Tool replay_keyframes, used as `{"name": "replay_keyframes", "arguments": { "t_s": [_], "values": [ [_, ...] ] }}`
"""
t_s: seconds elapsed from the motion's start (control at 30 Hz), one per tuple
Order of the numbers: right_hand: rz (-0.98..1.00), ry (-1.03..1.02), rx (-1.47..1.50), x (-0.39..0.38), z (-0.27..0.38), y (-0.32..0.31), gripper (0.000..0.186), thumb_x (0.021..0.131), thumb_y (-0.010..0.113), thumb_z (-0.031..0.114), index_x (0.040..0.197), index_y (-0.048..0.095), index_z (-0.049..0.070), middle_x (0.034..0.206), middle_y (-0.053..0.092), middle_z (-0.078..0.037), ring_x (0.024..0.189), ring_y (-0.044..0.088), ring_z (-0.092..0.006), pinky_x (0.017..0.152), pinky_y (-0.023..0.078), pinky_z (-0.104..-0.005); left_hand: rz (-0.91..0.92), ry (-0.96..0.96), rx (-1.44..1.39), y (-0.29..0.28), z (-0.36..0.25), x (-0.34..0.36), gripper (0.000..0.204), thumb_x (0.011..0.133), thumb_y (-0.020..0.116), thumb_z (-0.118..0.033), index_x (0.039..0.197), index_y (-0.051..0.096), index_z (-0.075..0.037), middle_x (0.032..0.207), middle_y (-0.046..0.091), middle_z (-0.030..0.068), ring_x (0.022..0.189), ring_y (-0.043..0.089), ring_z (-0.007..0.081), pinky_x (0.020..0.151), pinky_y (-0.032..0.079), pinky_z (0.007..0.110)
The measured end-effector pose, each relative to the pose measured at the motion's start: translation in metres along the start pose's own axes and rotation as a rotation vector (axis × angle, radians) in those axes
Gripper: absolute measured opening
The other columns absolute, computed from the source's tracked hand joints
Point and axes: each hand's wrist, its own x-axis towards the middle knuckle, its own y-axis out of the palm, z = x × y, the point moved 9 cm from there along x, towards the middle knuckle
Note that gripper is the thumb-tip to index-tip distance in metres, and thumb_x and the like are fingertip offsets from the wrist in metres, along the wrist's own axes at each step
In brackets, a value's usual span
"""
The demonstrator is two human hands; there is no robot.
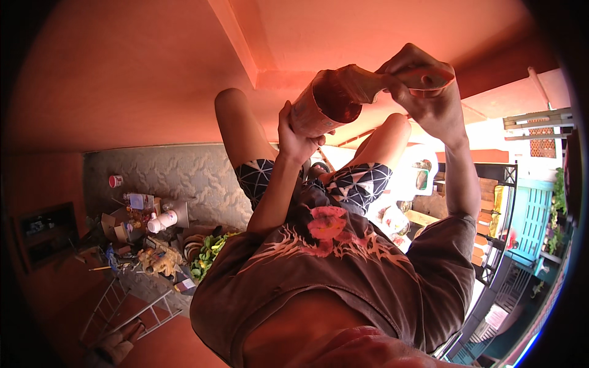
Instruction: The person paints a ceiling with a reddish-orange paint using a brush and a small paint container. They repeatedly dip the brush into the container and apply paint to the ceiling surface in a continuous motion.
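Observation:
My left hand (296,136) is closed round a cylindrical paint can (316,116), which is tilted and shows dark reddish paint inside. My right hand (426,107), fingers closed, grips a wide paintbrush (365,86) by its handle. The brush's paint-covered head is at the can's rim; I cannot tell whether it touches it. Behind both hands is a salmon-orange painted surface (282,37). My bare knees, in patterned shorts, show on either side of the can.
A patterned grey floor (141,168) holds a cluttered pile with boxes, a white container (162,221) and green leaves (205,257). A metal ladder (156,310) stands at lower left, with someone's legs (126,337) nearby. At right are a railing (488,270) and turquoise slatted boards (524,221).

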Motion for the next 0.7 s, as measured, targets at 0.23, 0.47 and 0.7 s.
{"name": "replay_keyframes", "arguments": {
  "t_s": [0.23,0.47,0.7],
  "values": [
    [-0.419,0.193,0.870,-0.031,-0.092,-0.015,0.006,0.095,0.056,0.002,0.090,0.057,-0.001,0.092,0.065,-0.015,0.086,0.072,-0.0280,0.068,0.067,-0.0436,0.019,0.018,-0.045,0.004,-0.014,0.001,0.070,0.096,0.036,-0.068,0.132,0.057,-0.011,0.109,0.070,0.0149,0.079,0.067,0.0306,0.048,0.046,0.030],
    [-0.528,0.316,1.403,-0.054,-0.155,0.056,0.005,0.099,0.057,0.010,0.100,0.055,0.006,0.103,0.053,-0.002,0.074,0.067,-0.0177,0.065,0.067,-0.0322,0.025,0.081,0.049,0.008,-0.031,0.002,0.073,0.096,0.036,-0.070,0.132,0.057,-0.009,0.106,0.070,0.0154,0.080,0.068,0.0296,0.047,0.047,0.030],
    [-0.472,0.517,1.549,-0.056,-0.161,0.092,0.011,0.099,0.065,0.020,0.100,0.056,0.014,0.113,0.059,-0.006,0.094,0.069,-0.0240,0.066,0.066,-0.0317,-0.037,0.107,0.078,-0.005,-0.040,-0.004,0.071,0.098,0.036,-0.069,0.129,0.058,-0.009,0.104,0.071,0.0137,0.080,0.069,0.0294,0.047,0.048,0.031]
  ]
}}
